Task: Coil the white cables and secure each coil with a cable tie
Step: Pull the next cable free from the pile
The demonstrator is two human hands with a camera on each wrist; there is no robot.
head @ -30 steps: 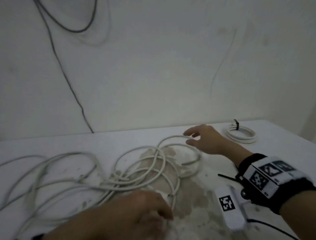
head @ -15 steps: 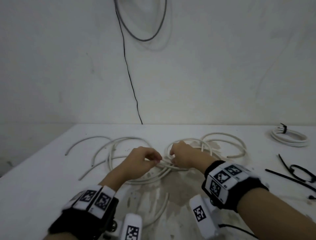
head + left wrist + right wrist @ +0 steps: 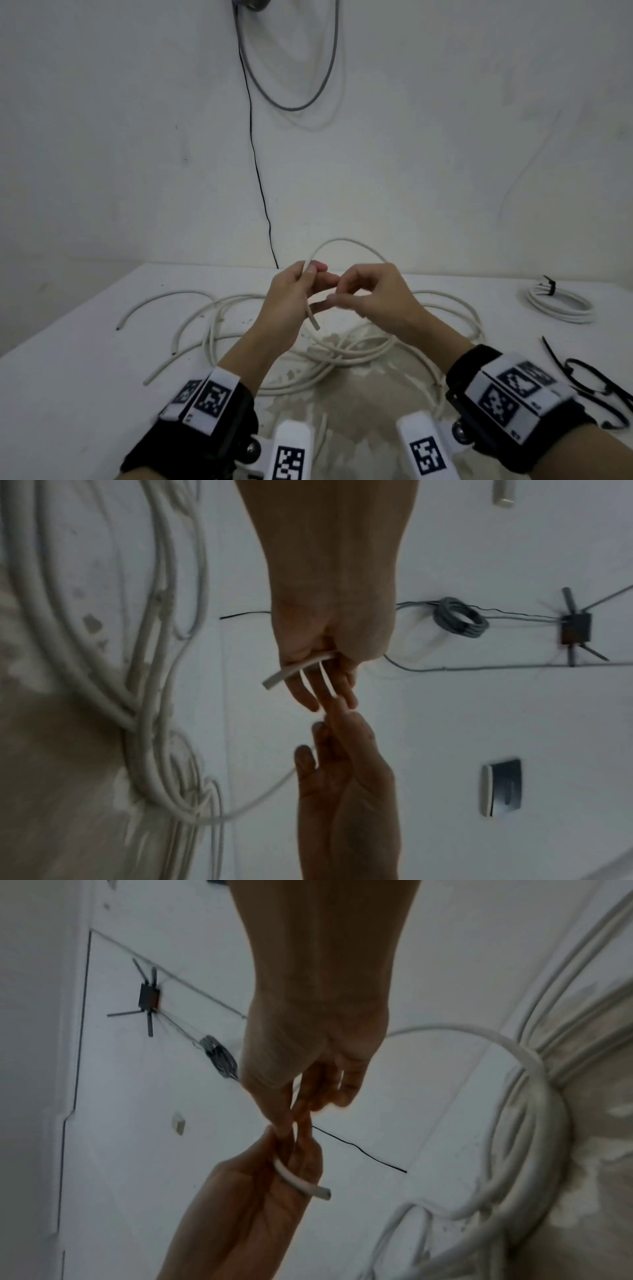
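A tangle of loose white cables (image 3: 342, 356) lies on the white table (image 3: 85, 377). My left hand (image 3: 291, 301) is raised above it and grips one white cable near its cut end (image 3: 313, 320), which sticks out below the fingers (image 3: 291, 670). From that grip the held cable (image 3: 342, 240) arcs up and over to my right hand (image 3: 373, 294). The right hand's curled fingers (image 3: 308, 1091) pinch the same cable close against the left fingertips. Past it the held cable (image 3: 462, 1028) drops back into the tangle.
A finished white coil (image 3: 558, 301) bound with a black tie sits at the back right. Several black cable ties (image 3: 589, 377) lie near the right edge. Short loose cable pieces (image 3: 154, 301) lie at the left. A black wire (image 3: 260, 192) and a grey loop hang on the wall.
Both hands have risen from the tangle on the table, lifting a cable end with them. The cable now forms an arc between the two hands.
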